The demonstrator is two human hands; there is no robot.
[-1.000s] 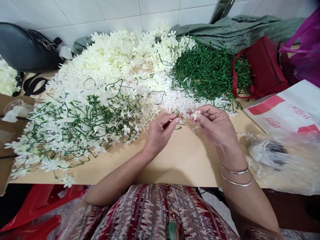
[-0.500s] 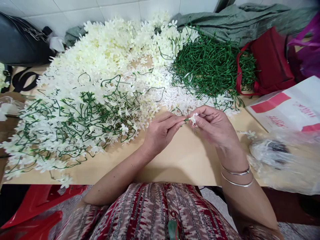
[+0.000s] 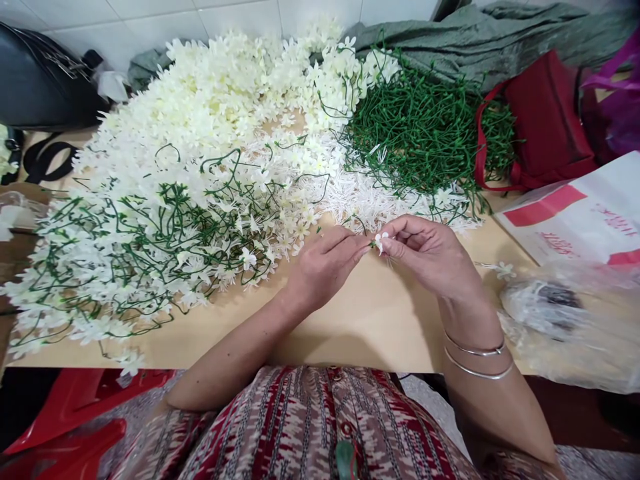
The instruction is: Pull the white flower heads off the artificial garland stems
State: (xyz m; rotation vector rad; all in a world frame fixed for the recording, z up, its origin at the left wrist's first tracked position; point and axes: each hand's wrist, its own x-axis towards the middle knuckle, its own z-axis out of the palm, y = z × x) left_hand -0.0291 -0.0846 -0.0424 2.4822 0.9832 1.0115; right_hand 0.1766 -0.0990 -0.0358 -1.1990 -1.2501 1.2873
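Between my hands is a small white artificial flower on the tip of a green plastic stem. My left hand is closed around the stem, most of which its fingers hide. The thumb and forefinger of my right hand pinch the flower's petals from the right. Just beyond my fingers lies a pile of thin white stamens. To the left spreads a heap of white flowers with green stems. Loose cream blossoms are heaped at the back, beside a mound of bare green stems.
On the right are a red bag, a white and red paper bag and clear plastic wrapping. A black bag stands at the far left. Grey-green cloth lies along the tiled wall. A red stool is below the table edge.
My right fingers have moved slightly left with the flower, closer to my left fingertips. The flower's face is now turned differently. The left hand stays nearly where it was.
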